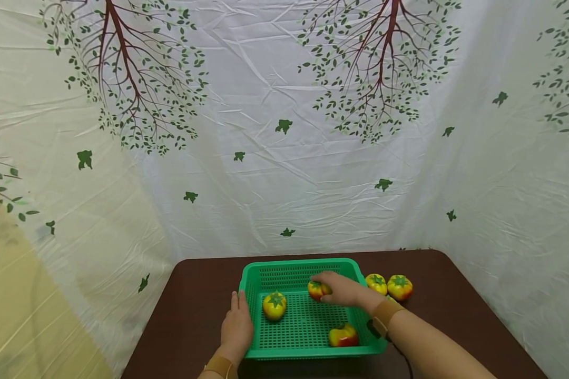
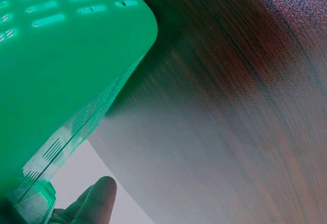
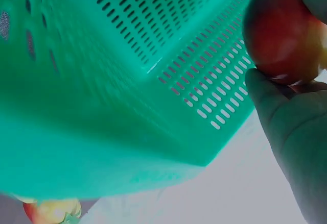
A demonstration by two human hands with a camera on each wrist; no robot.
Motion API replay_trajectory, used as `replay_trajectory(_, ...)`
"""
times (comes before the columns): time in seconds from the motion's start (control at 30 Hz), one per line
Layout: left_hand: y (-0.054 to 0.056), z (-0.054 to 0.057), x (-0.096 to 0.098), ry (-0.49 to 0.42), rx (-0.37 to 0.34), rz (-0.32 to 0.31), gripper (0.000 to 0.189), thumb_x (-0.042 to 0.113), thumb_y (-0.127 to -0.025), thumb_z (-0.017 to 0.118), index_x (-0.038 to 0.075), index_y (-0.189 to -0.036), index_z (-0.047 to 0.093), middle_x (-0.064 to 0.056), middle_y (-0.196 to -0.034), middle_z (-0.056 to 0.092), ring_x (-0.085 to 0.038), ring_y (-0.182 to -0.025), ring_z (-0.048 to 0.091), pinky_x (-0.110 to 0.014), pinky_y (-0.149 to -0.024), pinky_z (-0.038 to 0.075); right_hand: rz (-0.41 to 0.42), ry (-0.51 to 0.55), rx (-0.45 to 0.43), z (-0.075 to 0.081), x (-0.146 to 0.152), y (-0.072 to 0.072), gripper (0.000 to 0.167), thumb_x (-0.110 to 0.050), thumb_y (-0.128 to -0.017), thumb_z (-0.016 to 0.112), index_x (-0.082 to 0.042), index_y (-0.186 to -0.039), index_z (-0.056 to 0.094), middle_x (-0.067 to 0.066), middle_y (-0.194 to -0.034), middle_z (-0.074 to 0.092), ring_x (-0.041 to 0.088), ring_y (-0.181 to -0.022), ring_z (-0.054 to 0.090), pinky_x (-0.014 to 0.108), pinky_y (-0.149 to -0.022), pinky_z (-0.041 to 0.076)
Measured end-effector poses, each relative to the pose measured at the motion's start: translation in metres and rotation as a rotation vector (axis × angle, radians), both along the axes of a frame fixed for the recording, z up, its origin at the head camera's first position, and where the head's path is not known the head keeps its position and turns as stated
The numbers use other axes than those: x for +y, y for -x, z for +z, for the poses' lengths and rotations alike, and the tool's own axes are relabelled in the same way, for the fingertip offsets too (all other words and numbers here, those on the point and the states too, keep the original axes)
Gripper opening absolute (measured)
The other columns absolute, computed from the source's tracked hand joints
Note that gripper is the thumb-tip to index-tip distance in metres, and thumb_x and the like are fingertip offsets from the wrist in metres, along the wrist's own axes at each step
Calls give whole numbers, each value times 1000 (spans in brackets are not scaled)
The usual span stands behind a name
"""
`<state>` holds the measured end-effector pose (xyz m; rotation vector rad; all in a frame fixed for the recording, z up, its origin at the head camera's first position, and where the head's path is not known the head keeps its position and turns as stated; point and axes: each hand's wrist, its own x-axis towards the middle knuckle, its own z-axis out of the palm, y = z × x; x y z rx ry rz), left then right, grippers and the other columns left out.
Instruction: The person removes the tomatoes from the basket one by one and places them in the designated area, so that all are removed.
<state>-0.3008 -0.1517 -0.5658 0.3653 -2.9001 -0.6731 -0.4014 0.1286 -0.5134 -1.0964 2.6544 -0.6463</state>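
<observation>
My right hand grips a yellow-and-red fruit over the back right of a green plastic basket. In the right wrist view, the thumb and fingers pinch this red-sided fruit by the basket's slotted wall. My left hand rests with straight fingers along the basket's left side; some fingers show low in the left wrist view. Inside the basket, a yellow fruit with a green leafy cap sits at left, and a yellow-red fruit lies at the front right.
Several more capped fruits, among them a yellow one and a yellow-red one, lie right of the basket on the dark brown table. One is partly hidden by my right forearm. A white leaf-printed curtain hangs behind the table.
</observation>
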Motion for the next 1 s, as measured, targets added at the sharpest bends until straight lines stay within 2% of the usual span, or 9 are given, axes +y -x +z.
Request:
replay_trajectory(0.1, 1, -2, 0, 5, -1, -2, 56, 1, -102, 48, 2, -156, 32, -25, -162, 30, -43, -109, 62, -56, -88, 54, -16, 21, 24, 4, 4, 0, 53, -15, -95, 66, -3, -145, 50, 20, -148, 50, 41, -137, 47, 57, -108, 45)
replay_trajectory(0.3, 0, -4, -1, -7, -12, -5, 57, 1, -102, 48, 3, -156, 32, -24, -162, 29, -44, -112, 61, -57, -90, 53, -57, 64, 55, 13, 14, 0, 57, -15, -96, 66, -5, -148, 47, 22, -149, 48, 37, -127, 54, 51, -98, 52)
replay_trajectory(0.5, -1, -5, -3, -6, -15, -13, 57, 1, -102, 47, 3, -156, 31, -24, -162, 28, -44, -112, 61, -57, -91, 53, -105, 88, 90, 22, 30, 2, 57, -16, -96, 65, -5, -149, 45, 22, -150, 46, 32, -121, 56, 47, -97, 53)
replay_trajectory(0.73, -2, -3, -2, 4, -9, -21, 56, 2, -102, 47, 2, -156, 31, -24, -162, 29, -43, -111, 61, -56, -91, 54, -177, 123, 100, 29, 52, 4, 57, -15, -96, 64, -3, -149, 45, 22, -148, 48, 36, -126, 53, 55, -102, 49)
replay_trajectory(1.0, -5, -4, -2, 23, 19, -21, 55, 1, -102, 48, 1, -155, 33, -25, -161, 31, -43, -107, 62, -54, -85, 55, -235, 160, 89, 28, 73, 3, 57, -18, -97, 64, -5, -149, 44, 24, -149, 47, 39, -127, 52, 57, -103, 49)
